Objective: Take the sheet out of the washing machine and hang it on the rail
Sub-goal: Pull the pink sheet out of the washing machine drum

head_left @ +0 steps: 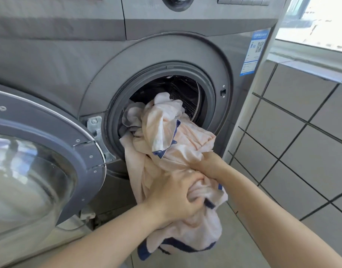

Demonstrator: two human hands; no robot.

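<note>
A pale pink sheet [166, 132] with a dark blue edge spills out of the round opening of the grey washing machine [214, 55]. Part of it still lies inside the drum [187, 93]; the rest hangs down in front toward the floor. My left hand [176, 196] grips a bunched fold of the sheet below the opening. Just above it and to the right, my right hand [206, 165] grips the cloth too, its fingers buried in the fabric. No rail is in view.
The machine's door [40, 161] stands swung open to the left, its glass bowl facing me. A tiled wall [293, 142] runs along the right, with a bright window [320, 22] above it. Pale floor tiles [239, 248] lie below.
</note>
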